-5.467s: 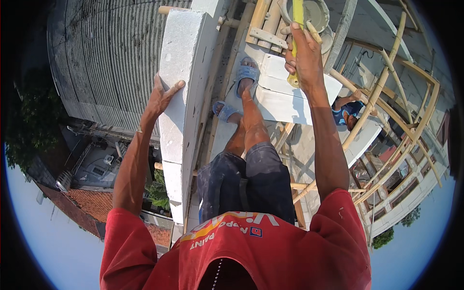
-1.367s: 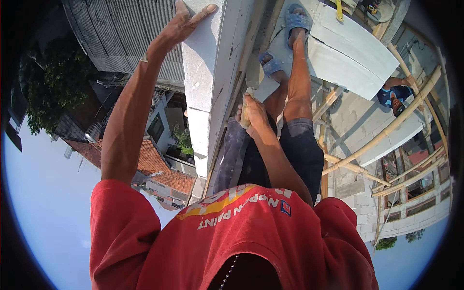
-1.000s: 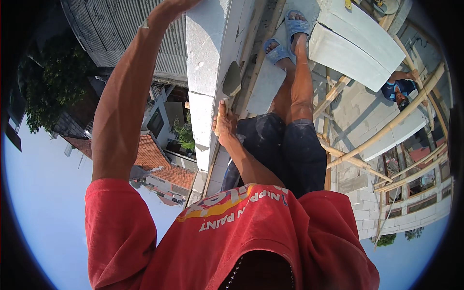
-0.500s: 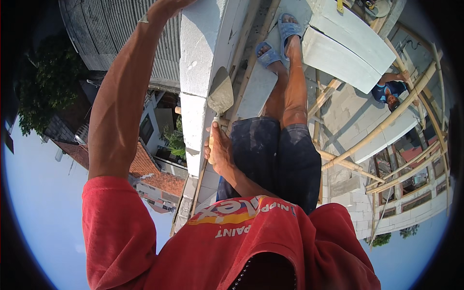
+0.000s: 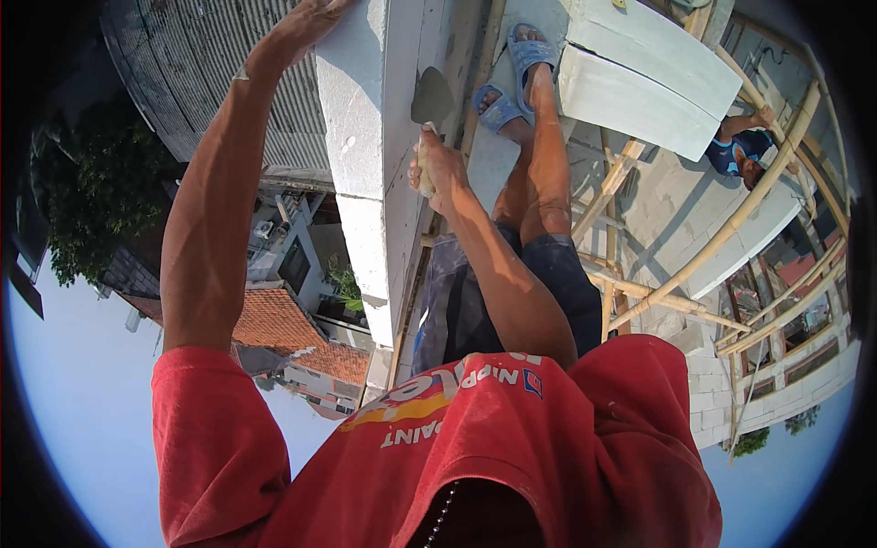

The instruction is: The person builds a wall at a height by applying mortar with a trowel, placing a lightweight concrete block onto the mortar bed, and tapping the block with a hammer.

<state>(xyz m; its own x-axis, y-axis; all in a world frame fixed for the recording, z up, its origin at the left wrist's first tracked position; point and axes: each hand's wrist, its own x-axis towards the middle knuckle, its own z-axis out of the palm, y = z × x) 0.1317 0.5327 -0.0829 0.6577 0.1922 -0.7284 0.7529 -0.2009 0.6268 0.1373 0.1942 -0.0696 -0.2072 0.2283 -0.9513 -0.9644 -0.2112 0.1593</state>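
My left hand (image 5: 306, 27) grips the top of the white block wall (image 5: 350, 146) at the upper edge of the view, its fingertips partly out of sight. My right hand (image 5: 438, 173) is closed round the light handle of a pointed trowel, whose grey blade (image 5: 432, 99) is raised beside the inner face of that wall. My feet, in blue sandals (image 5: 530, 64), rest on a pale ledge right of the trowel. Two curved white slabs (image 5: 639, 100) lie beside them, with a small end of a yellow tool (image 5: 618, 4) at the top edge.
A person in blue (image 5: 735, 155) is lower down at the right among bamboo poles (image 5: 703, 256) and block walls. Left of my wall lie a corrugated roof (image 5: 210, 82), tiled roofs (image 5: 283, 320) and trees (image 5: 110, 183) below.
My right hand earlier held the long yellow tool, then took the trowel. In the last half second it moved upward and slightly right with it. My left hand stays on the wall top.
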